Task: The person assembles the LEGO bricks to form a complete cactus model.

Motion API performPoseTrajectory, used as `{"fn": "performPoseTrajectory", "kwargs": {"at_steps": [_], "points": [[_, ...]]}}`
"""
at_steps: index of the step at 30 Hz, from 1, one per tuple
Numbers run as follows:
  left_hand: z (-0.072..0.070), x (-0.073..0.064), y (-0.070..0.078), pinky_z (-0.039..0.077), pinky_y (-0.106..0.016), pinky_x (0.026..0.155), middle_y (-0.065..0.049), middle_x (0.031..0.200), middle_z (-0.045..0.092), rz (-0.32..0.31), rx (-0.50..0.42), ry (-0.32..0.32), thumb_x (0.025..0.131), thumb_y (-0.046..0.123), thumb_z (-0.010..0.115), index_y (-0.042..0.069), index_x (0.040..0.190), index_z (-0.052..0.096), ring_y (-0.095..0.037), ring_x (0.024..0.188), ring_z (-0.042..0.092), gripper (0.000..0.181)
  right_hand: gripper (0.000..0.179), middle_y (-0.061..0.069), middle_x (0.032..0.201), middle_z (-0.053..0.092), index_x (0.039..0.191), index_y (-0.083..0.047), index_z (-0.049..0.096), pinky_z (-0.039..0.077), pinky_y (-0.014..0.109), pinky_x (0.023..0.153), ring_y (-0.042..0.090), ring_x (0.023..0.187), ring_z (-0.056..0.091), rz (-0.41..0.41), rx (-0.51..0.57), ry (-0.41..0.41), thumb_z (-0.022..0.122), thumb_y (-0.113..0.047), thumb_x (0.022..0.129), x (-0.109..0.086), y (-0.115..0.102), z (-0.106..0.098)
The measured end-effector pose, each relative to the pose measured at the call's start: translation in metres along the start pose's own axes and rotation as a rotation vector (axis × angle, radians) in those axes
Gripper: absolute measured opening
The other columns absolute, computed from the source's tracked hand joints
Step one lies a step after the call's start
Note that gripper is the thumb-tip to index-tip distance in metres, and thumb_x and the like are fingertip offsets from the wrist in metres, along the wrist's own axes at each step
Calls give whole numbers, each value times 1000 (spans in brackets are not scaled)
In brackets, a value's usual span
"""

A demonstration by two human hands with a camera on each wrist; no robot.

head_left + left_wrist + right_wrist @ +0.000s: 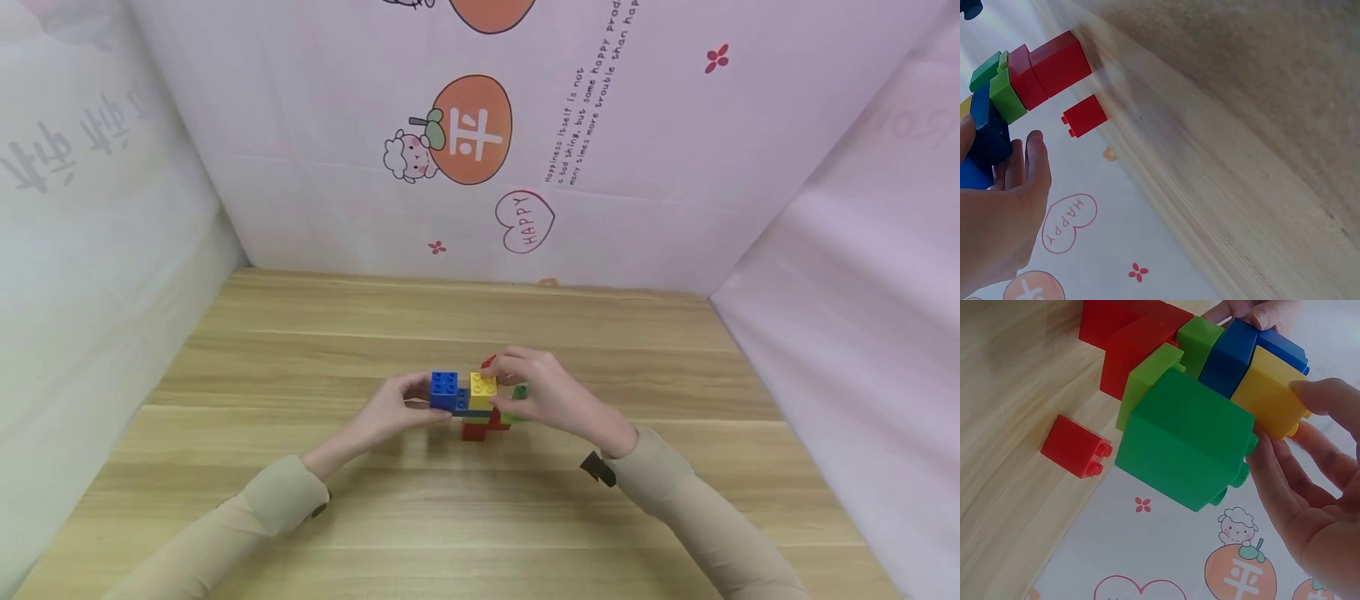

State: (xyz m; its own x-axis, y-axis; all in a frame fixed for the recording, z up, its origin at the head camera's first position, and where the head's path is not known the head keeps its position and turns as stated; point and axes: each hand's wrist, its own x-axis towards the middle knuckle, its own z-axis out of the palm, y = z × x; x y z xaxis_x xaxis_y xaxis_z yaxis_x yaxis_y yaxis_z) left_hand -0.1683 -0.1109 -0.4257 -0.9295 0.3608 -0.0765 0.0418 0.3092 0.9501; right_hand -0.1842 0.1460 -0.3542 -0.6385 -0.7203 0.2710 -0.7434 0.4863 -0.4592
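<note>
A toy-brick structure stands on the wooden table, with red bricks (pixel 1141 347) at its base, light green bricks (pixel 1007 97) above them and a long blue brick (pixel 1230 356) across those. At one end of the long brick sits a square blue brick (pixel 444 390), which my left hand (pixel 390 410) grips between thumb and fingers. A yellow brick (pixel 1269 390) is at the other end, pinched by the thumb and fingers of my right hand (pixel 547 393). Near the right hand, a dark green brick (pixel 1185 437) tops a light green one on the structure's side.
Behind the structure, a loose red brick (pixel 1075 447) stands on the table (pixel 465 517). White printed cloth walls (pixel 337 208) enclose the table at the back and both sides.
</note>
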Motion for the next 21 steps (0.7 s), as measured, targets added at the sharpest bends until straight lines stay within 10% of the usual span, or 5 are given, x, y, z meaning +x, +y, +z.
{"fn": "performPoseTrajectory", "kwargs": {"at_steps": [21], "points": [[0,-1,0,56,-42,98,-16,116,71,8,15,-1,84,20,79,1,123,63,-27,109,68,46,32,9,108,69,109,-6,68,63,33,76,21,92,73,31,18,40,81,-7,80,-4,4,8]]}}
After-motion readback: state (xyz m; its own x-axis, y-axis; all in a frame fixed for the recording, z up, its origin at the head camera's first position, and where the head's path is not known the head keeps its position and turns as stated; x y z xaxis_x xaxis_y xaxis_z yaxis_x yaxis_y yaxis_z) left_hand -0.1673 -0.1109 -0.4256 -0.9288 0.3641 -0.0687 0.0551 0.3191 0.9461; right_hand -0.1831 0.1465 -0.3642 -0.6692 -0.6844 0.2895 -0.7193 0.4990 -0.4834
